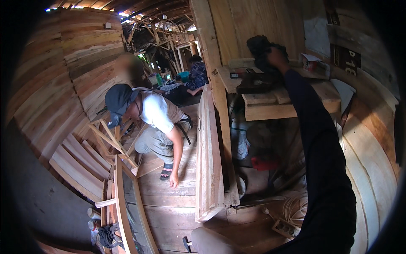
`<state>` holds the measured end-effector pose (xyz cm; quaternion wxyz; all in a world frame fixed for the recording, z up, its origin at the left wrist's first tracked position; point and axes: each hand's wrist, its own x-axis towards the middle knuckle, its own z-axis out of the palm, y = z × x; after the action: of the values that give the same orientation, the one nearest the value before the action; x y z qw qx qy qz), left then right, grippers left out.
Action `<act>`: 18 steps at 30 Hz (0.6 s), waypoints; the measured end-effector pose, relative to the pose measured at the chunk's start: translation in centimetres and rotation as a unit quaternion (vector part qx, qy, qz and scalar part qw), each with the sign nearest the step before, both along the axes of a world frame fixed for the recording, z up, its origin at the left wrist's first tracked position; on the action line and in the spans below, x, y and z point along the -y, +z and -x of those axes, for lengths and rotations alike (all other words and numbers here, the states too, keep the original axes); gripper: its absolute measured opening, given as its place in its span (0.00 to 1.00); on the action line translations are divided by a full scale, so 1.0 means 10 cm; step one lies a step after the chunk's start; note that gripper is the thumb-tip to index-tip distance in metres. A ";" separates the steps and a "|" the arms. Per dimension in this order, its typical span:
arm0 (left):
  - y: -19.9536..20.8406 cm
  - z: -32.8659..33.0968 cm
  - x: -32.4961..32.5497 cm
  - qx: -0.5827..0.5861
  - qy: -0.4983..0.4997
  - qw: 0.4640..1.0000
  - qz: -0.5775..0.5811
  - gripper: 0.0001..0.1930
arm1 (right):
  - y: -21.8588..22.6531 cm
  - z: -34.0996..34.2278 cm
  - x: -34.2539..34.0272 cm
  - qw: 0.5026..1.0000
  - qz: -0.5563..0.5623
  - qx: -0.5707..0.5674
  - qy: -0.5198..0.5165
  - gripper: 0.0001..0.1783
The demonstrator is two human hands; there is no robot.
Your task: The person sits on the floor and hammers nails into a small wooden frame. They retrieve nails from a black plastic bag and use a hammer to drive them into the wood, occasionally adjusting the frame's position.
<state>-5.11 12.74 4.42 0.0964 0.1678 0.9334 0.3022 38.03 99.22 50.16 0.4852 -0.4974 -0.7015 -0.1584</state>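
Observation:
My right arm, in a dark long sleeve, stretches up to a wooden workbench (pixel 270 111) at the upper right. My right hand (pixel 277 58) is closed on a crumpled black bundle (pixel 261 48), a bag or cloth; I cannot tell which. Below the bundle a dark, flat-looking object (pixel 253 86) lies on the bench top. A small box (pixel 237 75) with a red and black side is to its left, and a red and white carton (pixel 311 63) stands right of my hand. My left hand is out of view.
A co-worker (pixel 158 110) in a hat crouches left of centre, one hand near the plank floor (pixel 169 211). A thick timber piece (pixel 207 169) stands beside the bench. Wooden frames (pixel 122 203) stand at lower left. A power strip (pixel 284 228) and coiled cable (pixel 296 208) lie lower right.

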 end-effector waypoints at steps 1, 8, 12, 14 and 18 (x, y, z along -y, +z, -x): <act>-0.02 -0.01 -0.01 0.001 0.000 1.000 -0.001 0.28 | 0.04 0.00 -0.01 1.000 -0.003 -0.015 -0.025 0.26; -0.01 -0.05 0.05 -0.005 0.011 1.000 -0.001 0.28 | 0.14 0.06 0.32 0.972 -0.144 -0.184 -0.018 0.24; -0.04 -0.06 0.05 -0.004 0.008 1.000 -0.003 0.28 | 0.24 -0.01 0.45 0.959 -0.171 -0.227 0.002 0.24; -0.05 -0.07 0.01 -0.004 0.004 1.000 -0.006 0.28 | 0.36 -0.06 0.50 0.942 -0.181 -0.284 0.011 0.23; -0.09 -0.09 0.00 -0.004 0.005 1.000 -0.011 0.28 | 0.61 -0.02 0.59 0.891 -0.184 -0.413 0.044 0.21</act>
<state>-4.24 12.77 3.50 0.0892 0.1655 0.9313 0.3119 38.26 93.35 56.24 0.8203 -0.3883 -0.4177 -0.0437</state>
